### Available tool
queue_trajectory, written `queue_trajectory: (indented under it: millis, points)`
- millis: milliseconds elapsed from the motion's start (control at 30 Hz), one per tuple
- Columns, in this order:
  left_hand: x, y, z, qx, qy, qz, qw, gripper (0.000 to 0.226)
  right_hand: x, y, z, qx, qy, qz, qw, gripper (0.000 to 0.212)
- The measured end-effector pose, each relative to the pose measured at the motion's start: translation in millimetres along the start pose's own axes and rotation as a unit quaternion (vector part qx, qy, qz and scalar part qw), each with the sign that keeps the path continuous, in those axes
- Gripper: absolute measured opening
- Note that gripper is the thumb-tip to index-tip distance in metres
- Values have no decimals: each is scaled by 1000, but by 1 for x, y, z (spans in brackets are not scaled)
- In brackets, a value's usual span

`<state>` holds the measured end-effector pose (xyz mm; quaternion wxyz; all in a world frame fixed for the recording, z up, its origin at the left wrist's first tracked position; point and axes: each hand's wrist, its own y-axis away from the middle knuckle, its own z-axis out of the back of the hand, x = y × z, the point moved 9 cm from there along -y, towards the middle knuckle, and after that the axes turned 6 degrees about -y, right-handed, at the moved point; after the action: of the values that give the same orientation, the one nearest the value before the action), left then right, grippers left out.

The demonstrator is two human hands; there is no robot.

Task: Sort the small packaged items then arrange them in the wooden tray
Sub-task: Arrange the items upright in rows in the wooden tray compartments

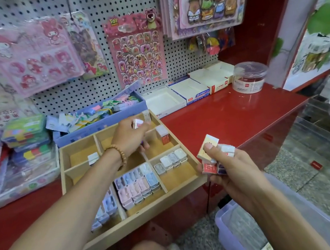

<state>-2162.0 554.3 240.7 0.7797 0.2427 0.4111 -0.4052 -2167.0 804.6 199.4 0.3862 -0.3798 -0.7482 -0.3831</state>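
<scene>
Under the left hand (131,134), a wooden tray (143,217) is set on a red shelf (232,115), its compartments partly filled. One small packet (137,123) is pinched in the left fingers over the far compartments, judged ready for placing beside a red-and-white box (162,134) stood upright there. Near the wrist, pastel packets (135,184) are ranked by colour. Right of the tray, a mixed stack (213,156) is gripped in the right hand (232,168), thumb on top, apparently as stock to be sorted.
</scene>
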Motion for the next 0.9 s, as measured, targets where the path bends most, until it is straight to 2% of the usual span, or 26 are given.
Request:
queue_trajectory:
  millis: [67, 133, 200, 300, 400, 500, 700, 800, 900]
  points:
    - [11, 17, 12, 18, 97, 36, 994, 25, -4, 7, -13, 17, -2, -8, 1000, 34]
    - [18, 35, 27, 37, 130, 44, 990, 33, -7, 13, -27, 31, -5, -11, 999, 40]
    - [23, 51, 49, 27, 67, 23, 997, 38, -12, 19, -40, 40, -13, -14, 999, 47]
    - [29, 70, 91, -17, -58, -24, 998, 37, -19, 27, -59, 46, -12, -26, 999, 42]
    - [44, 78, 120, -15, -115, -37, 993, 26, -25, 33, -74, 55, -3, -32, 998, 40]
    - [67, 76, 145, -52, -141, -20, 988, 8, -26, 36, -85, 59, 7, -26, 998, 50]
    - [85, 62, 133, -61, -205, 0, 977, 29, -32, 38, -92, 55, 20, -27, 998, 47]
    - [82, 55, 119, -64, -221, -20, 973, 25, -35, 36, -90, 52, 30, -32, 998, 34]
    - [75, 50, 108, -67, -281, -68, 955, 22, -37, 33, -87, 49, 34, -35, 998, 31]
